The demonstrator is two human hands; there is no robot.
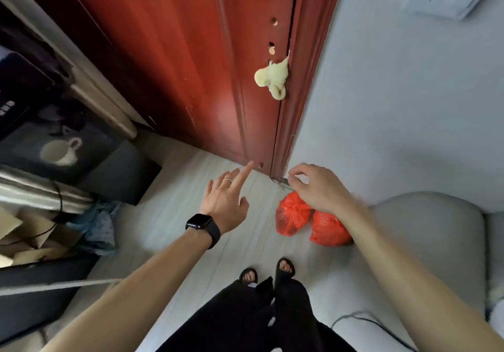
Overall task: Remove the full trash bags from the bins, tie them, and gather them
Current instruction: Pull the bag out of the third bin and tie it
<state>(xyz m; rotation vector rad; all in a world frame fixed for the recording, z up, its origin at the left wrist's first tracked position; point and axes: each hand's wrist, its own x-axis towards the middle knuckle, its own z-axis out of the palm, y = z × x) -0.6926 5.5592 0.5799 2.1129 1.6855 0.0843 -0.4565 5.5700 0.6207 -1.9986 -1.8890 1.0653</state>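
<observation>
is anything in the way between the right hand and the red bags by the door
Nothing visible. The right hand hovers over the two red trash bags on the floor, with only open air between.

Dim, soft indoor light, no glare.
Wide-angle lens bends the edges; the right hand (319,188) is motion-blurred, left side very dark.

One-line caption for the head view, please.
Two red trash bags sit on the floor by the red door; left hand extended, fingers straight, right hand hovers above them.
</observation>
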